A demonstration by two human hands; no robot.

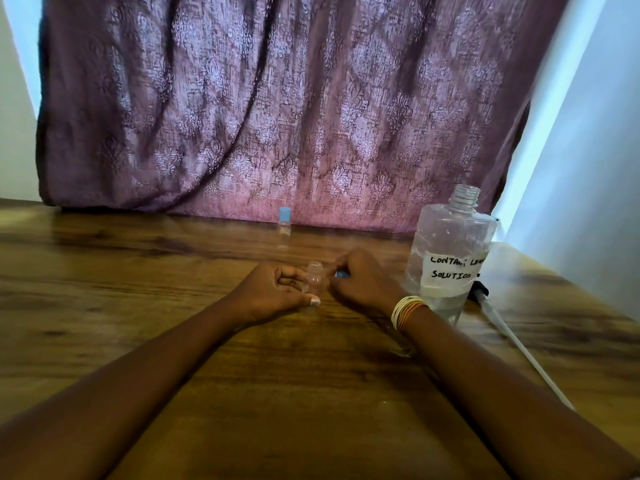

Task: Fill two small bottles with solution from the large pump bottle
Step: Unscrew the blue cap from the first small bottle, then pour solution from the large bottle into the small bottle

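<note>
1. Two small bottles: one uncapped clear bottle [314,278] stands upright on the wooden table [138,271], gripped by the left hand [277,289], fingers curled round its side; one capped bottle [284,229] with a blue top stands further back, near the curtain [277,98].
2. Right hand [363,282]: just beside the uncapped bottle, fingers curled, pinching a blue cap [343,274].
3. Large bottle [448,258]: upright to the right, neck open, partly filled, with a handwritten solution label.
4. Pump tube [512,341]: lying on the table beside the large bottle.
5. Bangles [407,310]: on the right wrist.
</note>
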